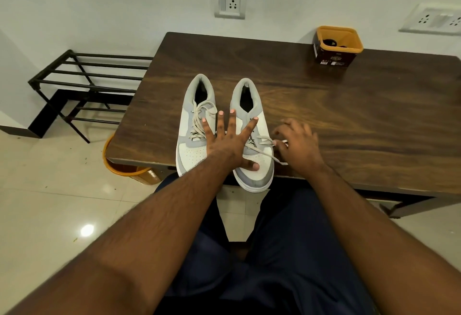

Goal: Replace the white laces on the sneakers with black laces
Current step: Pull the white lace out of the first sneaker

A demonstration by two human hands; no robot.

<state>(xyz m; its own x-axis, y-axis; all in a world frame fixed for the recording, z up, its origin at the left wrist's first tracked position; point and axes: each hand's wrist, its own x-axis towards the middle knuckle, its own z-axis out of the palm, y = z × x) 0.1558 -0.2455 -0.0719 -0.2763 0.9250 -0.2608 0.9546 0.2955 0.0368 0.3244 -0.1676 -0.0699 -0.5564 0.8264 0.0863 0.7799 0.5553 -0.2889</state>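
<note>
Two grey and white sneakers stand side by side at the near edge of the wooden table [349, 115], toes toward me. The left sneaker [190, 140] is fully laced with a white lace. My left hand [230, 140] lies flat with fingers spread across both sneakers, thumb on the toe of the right sneaker [259, 170]. My right hand [298, 145] pinches the loose end of the right sneaker's white lace [264, 150] beside that shoe. Black laces [333, 42] lie inside an orange-rimmed tub [336, 48] at the table's far right.
A black metal shoe rack [82, 85] stands on the floor to the left of the table. An orange bin [124, 167] sits under the table's near left corner. Wall sockets [230, 3] are behind the table. My legs are below the table edge.
</note>
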